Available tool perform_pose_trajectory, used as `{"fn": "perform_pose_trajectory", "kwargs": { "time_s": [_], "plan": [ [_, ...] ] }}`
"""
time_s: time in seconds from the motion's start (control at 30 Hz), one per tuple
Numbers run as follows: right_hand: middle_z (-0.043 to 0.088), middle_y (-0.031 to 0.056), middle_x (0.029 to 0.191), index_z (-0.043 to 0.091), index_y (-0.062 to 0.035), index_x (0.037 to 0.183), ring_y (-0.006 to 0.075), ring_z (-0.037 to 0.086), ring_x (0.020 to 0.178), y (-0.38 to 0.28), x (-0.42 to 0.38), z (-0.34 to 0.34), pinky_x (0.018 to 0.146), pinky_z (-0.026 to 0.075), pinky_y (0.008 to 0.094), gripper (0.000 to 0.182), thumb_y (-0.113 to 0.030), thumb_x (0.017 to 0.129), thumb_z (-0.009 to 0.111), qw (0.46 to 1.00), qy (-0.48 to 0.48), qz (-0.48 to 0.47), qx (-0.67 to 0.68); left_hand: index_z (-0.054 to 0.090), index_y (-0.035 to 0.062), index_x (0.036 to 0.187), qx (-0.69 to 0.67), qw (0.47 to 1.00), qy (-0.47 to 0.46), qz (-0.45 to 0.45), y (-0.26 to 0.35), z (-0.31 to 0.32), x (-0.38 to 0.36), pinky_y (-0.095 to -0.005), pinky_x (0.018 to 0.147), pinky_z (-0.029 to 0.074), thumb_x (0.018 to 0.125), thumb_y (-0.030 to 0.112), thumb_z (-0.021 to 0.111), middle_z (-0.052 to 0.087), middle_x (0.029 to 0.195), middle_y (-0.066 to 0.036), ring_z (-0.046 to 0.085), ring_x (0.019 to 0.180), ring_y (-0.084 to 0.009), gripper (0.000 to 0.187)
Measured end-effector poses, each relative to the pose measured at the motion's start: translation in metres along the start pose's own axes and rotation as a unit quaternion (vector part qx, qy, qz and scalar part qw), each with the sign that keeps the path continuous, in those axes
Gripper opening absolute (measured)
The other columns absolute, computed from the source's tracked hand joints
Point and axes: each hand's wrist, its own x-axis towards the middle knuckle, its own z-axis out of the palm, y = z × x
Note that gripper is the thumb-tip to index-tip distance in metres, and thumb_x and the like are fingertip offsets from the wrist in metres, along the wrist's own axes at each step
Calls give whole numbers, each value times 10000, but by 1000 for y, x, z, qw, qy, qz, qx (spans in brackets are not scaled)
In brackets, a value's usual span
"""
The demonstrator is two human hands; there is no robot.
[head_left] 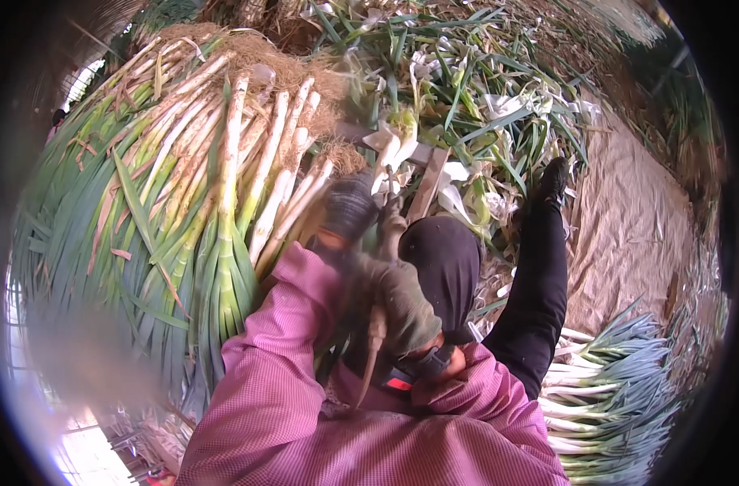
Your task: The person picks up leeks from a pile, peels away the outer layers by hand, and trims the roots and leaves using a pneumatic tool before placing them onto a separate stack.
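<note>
My left hand (349, 209), in a dark knitted glove, is beside the rooty end of a leek (304, 202) at the pile's edge. Its fingers curl away from view, so I cannot tell what they hold. My right hand (403, 312), in an olive glove with a dark watch (436, 360) at the wrist, is closed around a tool with a tapered wooden handle (376, 344). The handle points down toward my lap; the tool's working end is not plainly seen. Pale, partly stripped leek leaves (395, 144) lie just beyond both hands, at a wooden bar (428, 185).
A large heap of untrimmed leeks (167, 170), roots facing away, fills the left. Stripped leaves (499, 105) cover the ground ahead. Trimmed leeks (604, 397) lie stacked at the lower right beside a brown sheet (624, 219). My dark-trousered leg (539, 283) stretches forward on the right.
</note>
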Motion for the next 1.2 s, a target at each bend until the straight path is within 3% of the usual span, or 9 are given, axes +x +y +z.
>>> {"fn": "perform_pose_trajectory", "kwargs": {
  "time_s": [0.33,0.5,0.63,0.73,0.77,0.87,1.0,1.13,1.2],
  "plan": [
    [559,-8,683,610,-41,881,89,490,523,3,-5,-4,466,386,248,149,-190,892,617,997,-15,-74,-28,565,77,998,133,987,78,42,4,7,-4,-410,660,509,875,369,534,618,767,-135,634,707,-290,318],
    [570,-14,735,618,-39,918,94,527,587,1,-7,18,510,414,242,139,-175,889,623,990,82,-58,104,588,79,963,269,959,80,45,14,2,-7,-419,647,509,872,295,526,629,764,-125,640,672,-280,242],
    [605,16,778,634,-2,947,119,550,631,20,-6,7,560,444,265,163,-117,838,672,997,39,-43,54,610,64,996,632,743,208,74,-23,48,-4,-407,673,512,866,283,528,634,833,-116,633,668,-268,267],
    [611,2,754,648,10,987,86,560,622,22,-9,-13,549,446,246,179,-139,903,598,913,-42,-248,-321,623,60,1019,282,956,71,38,10,2,1,-407,702,516,879,315,527,654,847,-139,653,715,-289,307],
    [613,5,750,650,7,993,84,565,632,28,-1,-14,557,452,247,177,-135,910,586,942,-21,-229,-244,628,58,1027,150,988,19,23,17,-9,2,-408,711,518,883,325,527,661,852,-146,660,730,-296,320],
    [630,20,775,655,-13,1004,101,598,683,21,9,7,593,472,249,169,-122,930,549,994,80,-79,-19,651,67,1032,-48,999,4,-26,23,-8,-5,-413,728,519,901,383,506,679,872,-162,672,783,-316,372],
    [632,24,774,652,5,949,126,601,669,56,48,-11,594,474,251,167,-143,910,584,978,49,-169,-112,681,99,1023,-45,997,-45,-32,28,-29,-10,-437,752,521,919,417,476,687,902,-172,668,823,-345,392],
    [637,49,794,631,21,937,148,602,669,84,92,-42,598,486,255,166,-134,878,624,951,-7,-296,-86,672,91,914,-14,992,-7,129,-3,-34,-30,-410,739,522,852,309,576,670,898,-176,666,839,-316,246],
    [642,54,825,623,27,953,150,609,688,62,36,-1,611,496,259,158,-104,866,630,962,30,-262,-73,651,81,950,2,994,78,75,-2,-47,-72,-415,753,516,839,297,588,657,921,-184,653,861,-325,251]
  ]
}}
